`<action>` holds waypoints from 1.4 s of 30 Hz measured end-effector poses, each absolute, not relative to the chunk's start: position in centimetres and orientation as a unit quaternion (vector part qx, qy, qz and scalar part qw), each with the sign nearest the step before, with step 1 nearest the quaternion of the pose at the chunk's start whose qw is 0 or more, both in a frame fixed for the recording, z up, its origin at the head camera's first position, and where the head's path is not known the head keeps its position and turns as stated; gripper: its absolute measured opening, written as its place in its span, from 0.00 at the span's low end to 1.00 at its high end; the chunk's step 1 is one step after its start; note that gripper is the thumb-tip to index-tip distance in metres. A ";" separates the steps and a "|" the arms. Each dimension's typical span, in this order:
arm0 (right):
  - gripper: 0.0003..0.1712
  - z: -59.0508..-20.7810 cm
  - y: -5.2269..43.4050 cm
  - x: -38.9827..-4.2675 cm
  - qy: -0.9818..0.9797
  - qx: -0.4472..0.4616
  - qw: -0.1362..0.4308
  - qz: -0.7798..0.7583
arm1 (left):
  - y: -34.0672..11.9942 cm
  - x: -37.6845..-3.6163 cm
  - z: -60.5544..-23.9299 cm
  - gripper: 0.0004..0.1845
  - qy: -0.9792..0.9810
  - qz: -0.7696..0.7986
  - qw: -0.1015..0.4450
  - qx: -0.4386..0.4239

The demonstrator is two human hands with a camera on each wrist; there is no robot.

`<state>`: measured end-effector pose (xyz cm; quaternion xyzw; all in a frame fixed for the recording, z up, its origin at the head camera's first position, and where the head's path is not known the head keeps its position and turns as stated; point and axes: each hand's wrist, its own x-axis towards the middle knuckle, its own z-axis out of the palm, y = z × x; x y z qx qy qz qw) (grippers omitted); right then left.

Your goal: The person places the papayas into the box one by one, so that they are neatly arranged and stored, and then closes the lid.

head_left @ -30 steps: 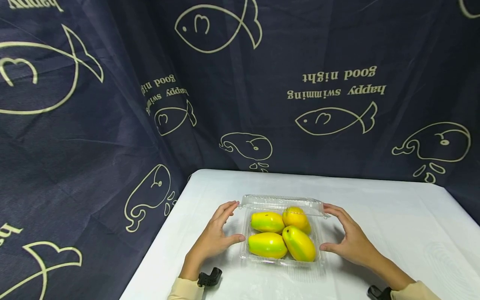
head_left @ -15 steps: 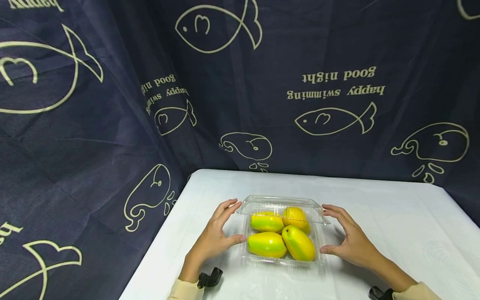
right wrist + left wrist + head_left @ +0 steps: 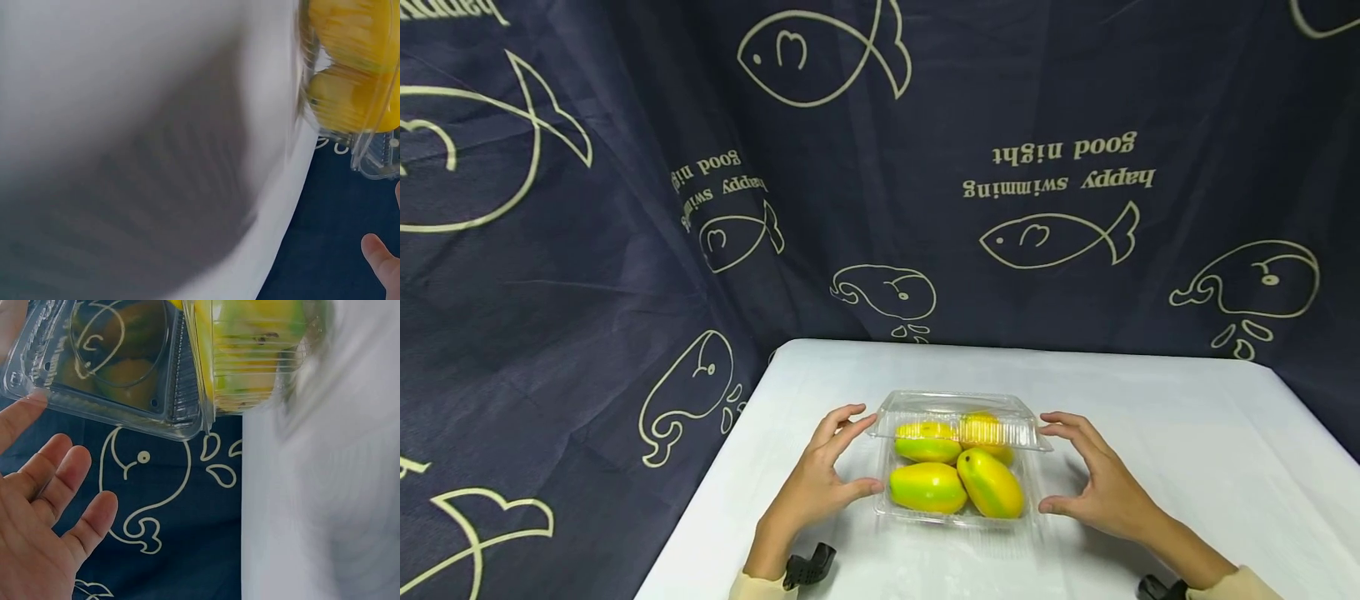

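Observation:
A clear plastic clamshell box (image 3: 955, 520) sits on the table, holding several oblong, glossy yellow-green fruits (image 3: 928, 487) like mangoes or papayas. Its hinged lid (image 3: 955, 403) leans forward over the back fruits, partway down. My left hand (image 3: 820, 479) is at the box's left side, an index fingertip on the lid's corner and the thumb by the tray's edge. In the left wrist view, the other fingers (image 3: 65, 472) spread apart below the lid (image 3: 119, 412). On the right side, my right hand (image 3: 1105, 487) has its fingertips at the lid's edge and its thumb beside the tray.
A white cloth covers the table (image 3: 1187, 433). Behind and to the left hangs a dark blue curtain (image 3: 880, 200) printed with fish and whales. Black wrist cameras (image 3: 808, 565) are strapped near both cream sleeves.
The lid has swung forward and down from nearly upright, now covering the back fruits. Both hands' fingers have stayed at its sides. The head view has shifted slightly.

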<state>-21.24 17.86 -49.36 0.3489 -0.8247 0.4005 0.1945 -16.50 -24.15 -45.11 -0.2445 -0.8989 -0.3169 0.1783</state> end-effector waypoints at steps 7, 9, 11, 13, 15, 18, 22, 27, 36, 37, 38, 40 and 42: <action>0.56 -48.7 17.6 -20.7 -0.804 0.380 0.221 0.401 | -24.4 -15.9 -45.6 0.46 -0.901 -0.310 0.180 -0.245; 0.55 -48.5 17.4 -20.4 -0.799 0.385 0.219 0.407 | -24.7 -15.6 -45.7 0.46 -0.901 -0.304 0.182 -0.249; 0.53 -48.4 17.2 -20.2 -0.791 0.393 0.219 0.414 | -24.9 -15.4 -45.9 0.45 -0.901 -0.302 0.184 -0.250; 0.49 -48.4 17.0 -20.1 -0.783 0.400 0.214 0.425 | -25.1 -15.3 -46.0 0.43 -0.900 -0.305 0.188 -0.249; 0.42 -48.5 16.9 -20.0 -0.778 0.402 0.209 0.436 | -25.3 -15.2 -46.1 0.41 -0.899 -0.309 0.190 -0.248; 0.34 -48.7 16.8 -19.7 -0.774 0.399 0.208 0.445 | -25.3 -15.3 -46.2 0.36 -0.898 -0.312 0.187 -0.248; 0.28 -48.9 16.8 -19.0 -0.778 0.387 0.212 0.447 | -25.3 -15.3 -46.5 0.30 -0.899 -0.310 0.182 -0.249; 0.27 -49.2 16.6 -18.1 -0.785 0.371 0.221 0.444 | -25.2 -15.2 -46.8 0.25 -0.901 -0.317 0.169 -0.243; 0.21 -49.7 16.7 -17.1 -0.817 0.322 0.190 0.438 | -24.9 -15.4 -47.5 0.20 -0.903 -0.313 0.159 -0.248; 0.20 -49.7 16.7 -17.1 -0.820 0.319 0.185 0.438 | -24.9 -15.4 -47.6 0.20 -0.903 -0.317 0.154 -0.245; 0.19 -49.7 16.7 -17.0 -0.822 0.315 0.183 0.438 | -24.9 -15.4 -47.7 0.19 -0.903 -0.323 0.146 -0.242; 0.17 -49.7 16.8 -16.9 -0.829 0.305 0.177 0.435 | -24.8 -15.5 -47.9 0.19 -0.904 -0.333 0.130 -0.233; 0.16 -49.8 16.7 -16.8 -0.833 0.298 0.175 0.431 | -24.7 -15.5 -48.0 0.18 -0.906 -0.341 0.113 -0.226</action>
